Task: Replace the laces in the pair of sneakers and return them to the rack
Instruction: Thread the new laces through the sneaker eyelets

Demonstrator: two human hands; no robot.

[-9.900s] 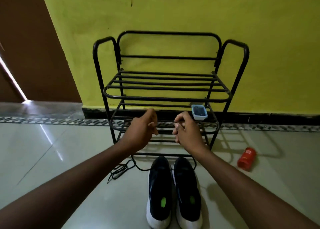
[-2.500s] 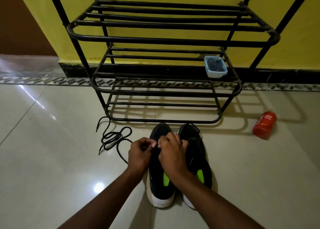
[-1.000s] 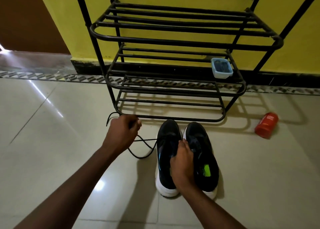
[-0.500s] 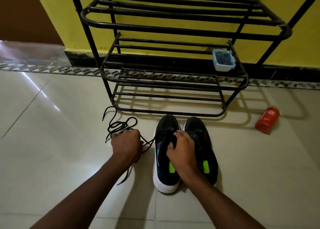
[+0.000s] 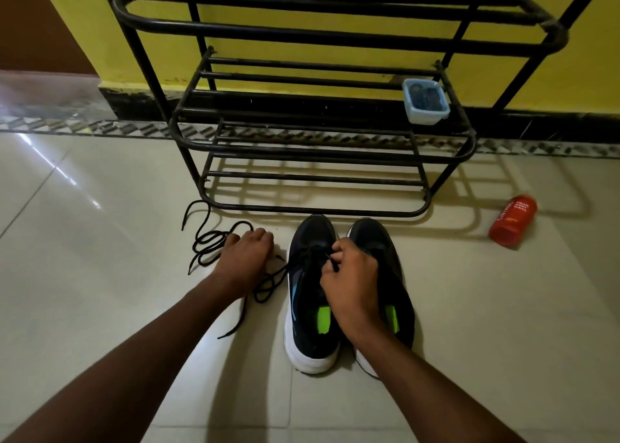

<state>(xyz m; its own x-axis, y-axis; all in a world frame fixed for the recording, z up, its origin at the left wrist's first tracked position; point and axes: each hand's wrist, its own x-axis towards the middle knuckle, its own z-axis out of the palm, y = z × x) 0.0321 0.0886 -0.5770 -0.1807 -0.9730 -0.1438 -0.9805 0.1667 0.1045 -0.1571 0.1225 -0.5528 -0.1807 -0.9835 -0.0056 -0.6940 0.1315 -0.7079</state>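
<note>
The pale tiled floor (image 5: 100, 274) fills most of the view and a yellow wall (image 5: 587, 56) stands behind. The black metal rack (image 5: 335, 38) stands against this wall; its top is cut off by the upper edge. The two sneakers (image 5: 310, 338) stand side by side on the floor just in front of the rack, toes toward it. The one on the right side is partly covered by the right forearm, so its heel is hardly visible. The left hand (image 5: 246, 258) lies back-up on the floor beside the sneakers, over a loose black lace (image 5: 204, 241). Its fingers bend downward and the tips are hidden, so I cannot tell if they hold the lace or only rest on it. The right hand (image 5: 352, 274) is above the sneakers, fingers curled, thumb and forefinger pinched on a lace end (image 5: 332, 263). A red bottle (image 5: 511, 221) lies on its side on the floor, well apart to the right. A small blue container (image 5: 425, 105) sits at the right end of the middle shelf; its dark content is hard to make out
</note>
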